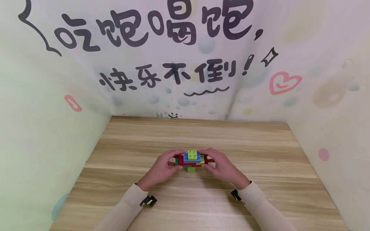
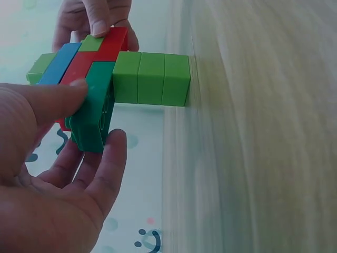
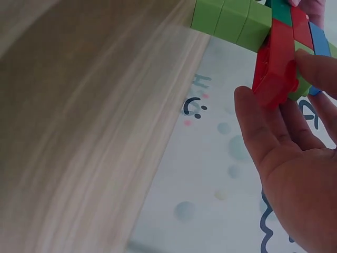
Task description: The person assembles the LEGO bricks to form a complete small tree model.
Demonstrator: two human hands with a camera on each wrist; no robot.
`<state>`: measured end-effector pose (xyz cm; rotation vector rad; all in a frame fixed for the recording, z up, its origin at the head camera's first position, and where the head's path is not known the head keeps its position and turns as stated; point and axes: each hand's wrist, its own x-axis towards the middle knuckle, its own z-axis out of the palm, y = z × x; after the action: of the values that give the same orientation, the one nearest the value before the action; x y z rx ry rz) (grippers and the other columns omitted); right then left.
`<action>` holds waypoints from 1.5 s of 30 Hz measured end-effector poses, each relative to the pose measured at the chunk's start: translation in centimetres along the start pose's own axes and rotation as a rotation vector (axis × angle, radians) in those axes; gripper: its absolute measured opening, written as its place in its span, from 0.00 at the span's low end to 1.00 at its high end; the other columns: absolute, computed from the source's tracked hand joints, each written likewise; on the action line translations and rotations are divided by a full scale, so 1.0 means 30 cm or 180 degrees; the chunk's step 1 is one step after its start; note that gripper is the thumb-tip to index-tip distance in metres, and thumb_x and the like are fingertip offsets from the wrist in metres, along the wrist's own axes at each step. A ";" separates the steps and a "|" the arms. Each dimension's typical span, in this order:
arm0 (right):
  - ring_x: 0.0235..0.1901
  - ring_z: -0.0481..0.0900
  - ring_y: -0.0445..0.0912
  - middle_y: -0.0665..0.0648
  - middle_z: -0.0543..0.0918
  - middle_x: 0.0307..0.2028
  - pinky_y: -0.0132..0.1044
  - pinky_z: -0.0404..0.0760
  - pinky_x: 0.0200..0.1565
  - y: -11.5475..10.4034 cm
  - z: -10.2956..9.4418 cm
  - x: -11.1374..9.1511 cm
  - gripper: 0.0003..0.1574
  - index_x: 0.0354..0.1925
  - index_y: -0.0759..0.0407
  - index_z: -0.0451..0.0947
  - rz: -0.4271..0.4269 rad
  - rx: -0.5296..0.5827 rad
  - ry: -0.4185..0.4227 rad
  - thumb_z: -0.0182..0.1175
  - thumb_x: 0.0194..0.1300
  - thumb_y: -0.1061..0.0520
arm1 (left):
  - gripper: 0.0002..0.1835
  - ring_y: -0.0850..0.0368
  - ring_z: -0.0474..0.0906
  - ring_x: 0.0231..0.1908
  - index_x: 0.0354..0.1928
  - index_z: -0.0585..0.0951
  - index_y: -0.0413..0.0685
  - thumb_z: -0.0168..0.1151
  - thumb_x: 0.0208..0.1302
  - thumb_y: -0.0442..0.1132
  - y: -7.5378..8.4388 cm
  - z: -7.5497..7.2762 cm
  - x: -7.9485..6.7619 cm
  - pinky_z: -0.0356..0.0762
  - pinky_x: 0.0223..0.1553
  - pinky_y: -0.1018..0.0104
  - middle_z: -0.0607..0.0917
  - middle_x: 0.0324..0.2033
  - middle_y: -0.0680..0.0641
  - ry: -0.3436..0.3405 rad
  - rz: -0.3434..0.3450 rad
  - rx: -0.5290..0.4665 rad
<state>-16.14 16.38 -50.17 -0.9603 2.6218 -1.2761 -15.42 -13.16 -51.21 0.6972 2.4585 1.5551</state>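
A structure of toy building bricks (image 1: 192, 160) stands upright on the table between both hands. Its stem of stacked light green bricks (image 2: 150, 79) meets the tabletop. Wider layers with dark green, red and blue bricks spread above it, topped by a light green brick (image 1: 192, 154). The left hand (image 1: 160, 166) grips the left end, its thumb on the near face by the dark green brick (image 2: 97, 95) and its fingers behind. At the other end the right hand (image 1: 224, 163) grips around a red brick (image 3: 276, 63), thumb in front. The palms partly hide both ends.
A wood-grain table (image 1: 185, 199) extends on every side of the structure. Behind it stands a white printed wall sheet (image 1: 173, 102) with black lettering, and similar walls flank left and right. Small black devices (image 1: 148, 201) sit at the wrists, over pale sleeves.
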 end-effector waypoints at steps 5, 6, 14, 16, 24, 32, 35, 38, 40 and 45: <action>0.56 0.85 0.48 0.52 0.83 0.61 0.39 0.89 0.51 -0.007 -0.001 -0.004 0.37 0.73 0.48 0.74 -0.0025 -0.0015 -0.0003 0.70 0.70 0.64 | 0.30 0.49 0.80 0.61 0.72 0.76 0.58 0.71 0.70 0.34 0.002 0.000 -0.003 0.87 0.53 0.63 0.80 0.65 0.47 0.0001 -0.0032 0.0062; 0.56 0.85 0.47 0.51 0.83 0.61 0.38 0.89 0.51 -0.009 -0.002 -0.004 0.36 0.73 0.49 0.74 -0.0020 -0.0021 0.0000 0.70 0.71 0.62 | 0.31 0.48 0.80 0.62 0.72 0.76 0.58 0.72 0.69 0.34 0.004 0.000 -0.004 0.88 0.53 0.63 0.80 0.66 0.47 0.0008 -0.0043 0.0056; 0.50 0.85 0.44 0.49 0.84 0.57 0.36 0.89 0.49 -0.026 -0.015 -0.006 0.34 0.73 0.48 0.74 0.0085 0.0000 0.0114 0.69 0.73 0.56 | 0.42 0.48 0.78 0.63 0.76 0.71 0.60 0.79 0.61 0.36 0.019 0.000 -0.011 0.88 0.52 0.64 0.78 0.67 0.48 0.0038 -0.0052 -0.0012; 0.49 0.85 0.44 0.49 0.84 0.57 0.35 0.89 0.48 -0.029 -0.016 -0.004 0.33 0.73 0.48 0.75 0.0116 -0.0003 0.0146 0.69 0.73 0.57 | 0.44 0.48 0.78 0.63 0.77 0.70 0.59 0.80 0.60 0.34 0.025 0.000 -0.011 0.87 0.51 0.65 0.79 0.66 0.48 0.0038 -0.0029 0.0033; 0.50 0.84 0.45 0.50 0.82 0.60 0.32 0.88 0.45 -0.050 -0.014 0.003 0.35 0.72 0.50 0.75 0.0111 -0.0029 0.0235 0.72 0.70 0.57 | 0.43 0.51 0.80 0.58 0.76 0.71 0.56 0.78 0.61 0.31 0.036 0.006 -0.004 0.87 0.46 0.71 0.78 0.63 0.48 0.0153 -0.0049 0.0182; 0.52 0.82 0.44 0.51 0.77 0.66 0.31 0.88 0.47 -0.043 -0.019 0.013 0.44 0.76 0.51 0.71 0.0131 -0.0269 0.0151 0.75 0.66 0.56 | 0.40 0.54 0.78 0.57 0.75 0.73 0.58 0.79 0.62 0.37 0.031 0.007 0.009 0.88 0.48 0.62 0.79 0.64 0.51 0.0227 -0.0023 0.0303; 0.51 0.82 0.43 0.50 0.78 0.66 0.34 0.88 0.47 -0.040 -0.025 0.023 0.43 0.76 0.51 0.71 0.0186 -0.0364 0.0140 0.75 0.67 0.55 | 0.39 0.55 0.78 0.56 0.75 0.74 0.58 0.79 0.63 0.39 0.026 0.003 0.023 0.88 0.49 0.61 0.79 0.63 0.52 0.0238 -0.0011 0.0339; 0.50 0.82 0.43 0.51 0.81 0.64 0.39 0.89 0.47 -0.031 -0.030 0.035 0.43 0.75 0.52 0.71 0.0228 -0.0441 0.0107 0.75 0.67 0.53 | 0.38 0.55 0.79 0.54 0.74 0.76 0.56 0.79 0.63 0.40 0.020 -0.003 0.038 0.88 0.50 0.62 0.80 0.63 0.50 0.0226 -0.0032 0.0385; 0.50 0.82 0.44 0.53 0.82 0.62 0.42 0.90 0.47 -0.024 -0.033 0.044 0.43 0.75 0.53 0.71 0.0248 -0.0470 0.0080 0.75 0.67 0.53 | 0.37 0.55 0.80 0.52 0.74 0.76 0.55 0.79 0.63 0.41 0.015 -0.005 0.048 0.88 0.50 0.62 0.80 0.63 0.49 0.0211 -0.0070 0.0384; 0.50 0.82 0.46 0.55 0.84 0.59 0.42 0.88 0.49 0.008 -0.034 0.068 0.42 0.74 0.56 0.72 0.0325 -0.0556 0.0014 0.75 0.67 0.53 | 0.36 0.55 0.80 0.51 0.73 0.77 0.54 0.79 0.63 0.43 0.000 -0.006 0.074 0.87 0.52 0.62 0.81 0.62 0.49 0.0202 -0.0208 0.0300</action>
<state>-18.23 16.05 -49.27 -0.8327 2.7829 -1.0425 -17.43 -12.28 -50.88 0.5837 2.5874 1.4683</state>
